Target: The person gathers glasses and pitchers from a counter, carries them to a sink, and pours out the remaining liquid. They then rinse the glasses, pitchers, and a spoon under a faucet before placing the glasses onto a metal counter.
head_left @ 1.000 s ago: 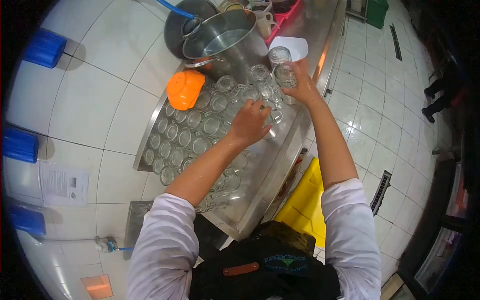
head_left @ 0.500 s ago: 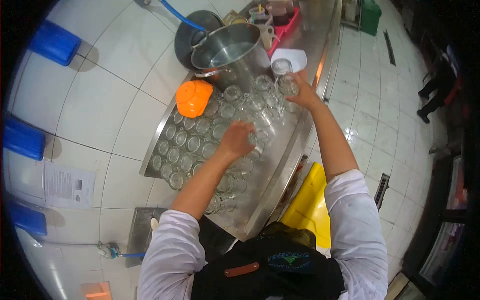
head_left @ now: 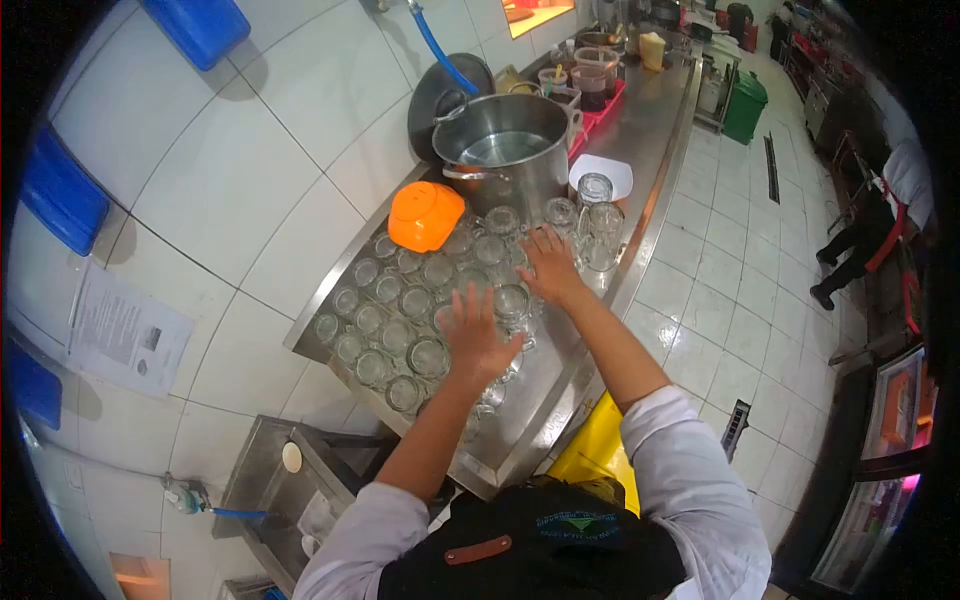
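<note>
Rows of upturned glass mugs (head_left: 396, 333) crowd the steel counter (head_left: 520, 420) in front of me. My left hand (head_left: 478, 340) is over the middle of them, fingers spread and holding nothing. Farther along, my right hand (head_left: 552, 268) reaches over the mugs with its fingers apart, also empty. Just beyond it, a tall glass mug (head_left: 602, 238) stands near the counter's right edge, with another glass (head_left: 594, 188) behind it. An orange bowl (head_left: 427, 216) lies upside down on the mugs at the wall side.
Behind the mugs stand a large steel pot (head_left: 510, 150) of water, a white bowl (head_left: 612, 177) and a red tray (head_left: 604, 115) with containers. A sink (head_left: 250, 470) is at lower left. A person (head_left: 880, 215) stands in the tiled aisle to the right.
My right hand has let go of a glass mug near the counter's right edge and moved back toward the left. My left hand has opened wide over the mugs. The camera view has shifted.
</note>
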Demonstrator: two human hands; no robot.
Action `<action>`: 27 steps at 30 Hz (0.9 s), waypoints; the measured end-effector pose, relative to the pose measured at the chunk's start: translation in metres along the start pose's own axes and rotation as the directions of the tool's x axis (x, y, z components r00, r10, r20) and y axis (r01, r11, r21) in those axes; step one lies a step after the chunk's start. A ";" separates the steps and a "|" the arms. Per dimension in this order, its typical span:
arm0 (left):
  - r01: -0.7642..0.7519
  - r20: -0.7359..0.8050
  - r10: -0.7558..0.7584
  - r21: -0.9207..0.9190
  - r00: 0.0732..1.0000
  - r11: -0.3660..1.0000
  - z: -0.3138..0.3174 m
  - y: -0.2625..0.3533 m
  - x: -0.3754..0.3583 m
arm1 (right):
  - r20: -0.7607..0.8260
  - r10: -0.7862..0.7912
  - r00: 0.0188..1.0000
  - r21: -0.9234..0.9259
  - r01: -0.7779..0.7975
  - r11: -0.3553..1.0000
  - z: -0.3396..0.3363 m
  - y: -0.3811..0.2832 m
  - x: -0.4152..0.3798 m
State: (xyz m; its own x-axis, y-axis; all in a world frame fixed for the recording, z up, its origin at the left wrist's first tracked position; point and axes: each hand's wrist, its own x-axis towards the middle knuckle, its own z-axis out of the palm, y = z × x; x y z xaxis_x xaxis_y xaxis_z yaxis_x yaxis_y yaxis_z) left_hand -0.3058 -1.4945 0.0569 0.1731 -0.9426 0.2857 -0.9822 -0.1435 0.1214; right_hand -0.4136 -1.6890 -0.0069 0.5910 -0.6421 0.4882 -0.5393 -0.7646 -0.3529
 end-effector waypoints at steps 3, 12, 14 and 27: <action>0.014 0.061 -0.016 0.034 0.998 0.999 -0.008 -0.014 -0.022 | 0.041 0.013 0.999 0.136 -0.018 0.991 0.000 -0.009 0.003; -0.020 0.083 0.013 0.082 0.996 0.996 0.004 -0.023 -0.032 | 0.071 -0.048 0.996 0.368 0.018 0.930 -0.007 -0.022 -0.001; 0.000 0.105 -0.010 0.089 0.994 0.996 0.003 -0.022 -0.035 | 0.075 -0.069 0.995 0.448 0.028 0.894 -0.010 -0.017 0.002; 0.000 0.061 -0.006 0.104 0.998 0.995 0.002 -0.021 -0.033 | 0.335 0.214 0.917 -0.458 -0.039 0.888 -0.016 0.074 0.103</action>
State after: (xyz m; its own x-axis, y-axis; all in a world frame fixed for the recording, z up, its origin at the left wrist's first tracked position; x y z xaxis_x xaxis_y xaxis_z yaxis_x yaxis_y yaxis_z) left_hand -0.2907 -1.4607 0.0430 0.1743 -0.9583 0.2265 -0.9845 -0.1740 0.0215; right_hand -0.4019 -1.8107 0.0300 0.6281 -0.7711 0.1048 -0.7771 -0.6285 0.0333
